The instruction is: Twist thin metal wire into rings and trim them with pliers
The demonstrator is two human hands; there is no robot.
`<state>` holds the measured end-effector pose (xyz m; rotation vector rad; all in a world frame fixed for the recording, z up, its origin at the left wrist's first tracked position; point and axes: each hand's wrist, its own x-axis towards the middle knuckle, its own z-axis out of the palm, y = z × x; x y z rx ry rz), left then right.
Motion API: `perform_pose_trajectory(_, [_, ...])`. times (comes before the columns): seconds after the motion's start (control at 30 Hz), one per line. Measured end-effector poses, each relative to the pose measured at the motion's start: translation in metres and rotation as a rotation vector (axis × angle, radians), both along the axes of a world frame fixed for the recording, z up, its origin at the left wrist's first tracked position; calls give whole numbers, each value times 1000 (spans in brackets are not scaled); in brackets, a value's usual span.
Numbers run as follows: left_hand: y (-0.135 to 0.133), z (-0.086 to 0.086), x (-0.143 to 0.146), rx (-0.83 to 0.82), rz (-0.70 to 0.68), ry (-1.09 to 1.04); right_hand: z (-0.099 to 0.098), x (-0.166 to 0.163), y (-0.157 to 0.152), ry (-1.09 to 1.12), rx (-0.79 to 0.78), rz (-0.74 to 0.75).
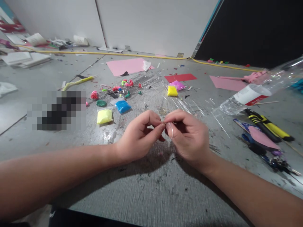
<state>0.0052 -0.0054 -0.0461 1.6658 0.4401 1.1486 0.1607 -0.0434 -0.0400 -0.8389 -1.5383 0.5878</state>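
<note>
My left hand (139, 135) and my right hand (187, 135) meet just above the grey floor surface (151, 189), fingertips pinched together. Between them runs a thin clear strand (170, 132) that curls down by my right fingers. Both hands are closed on it. Behind them lie several clear thin sticks (180, 104). Small clay bags sit further back: pale yellow (104, 116), blue (122, 106), bright yellow (172, 91) and purple (178, 84).
A clear plastic bottle (258, 91) lies at the right above yellow-black cutters (267, 124) and pink scraps. Pink paper (126, 66), red paper (180, 77) and small coloured clay pieces (115, 90) lie behind. A yellow cable (118, 54) runs along the white wall.
</note>
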Motion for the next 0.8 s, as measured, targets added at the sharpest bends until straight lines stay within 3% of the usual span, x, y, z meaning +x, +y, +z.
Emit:
perform_pose_trajectory(0.17, [-2, 2, -4, 0, -1, 45, -1, -1, -1, 24, 9, 30])
perform_pose_trajectory(0.4, [-4, 0, -8, 110, 121, 178, -9, 3, 8, 73, -29, 72])
perform_pose_trajectory(0.57, [-4, 5, -4, -141, 0, 87, -15, 5, 14, 289, -259, 253])
perform_pose_trajectory(0.67, [0, 10, -2, -311, -84, 67, -18, 7, 19, 354, -329, 283])
perform_pose_trajectory(0.8, [6, 14, -2, -322, -24, 99, -15, 15, 25, 317, -326, 268])
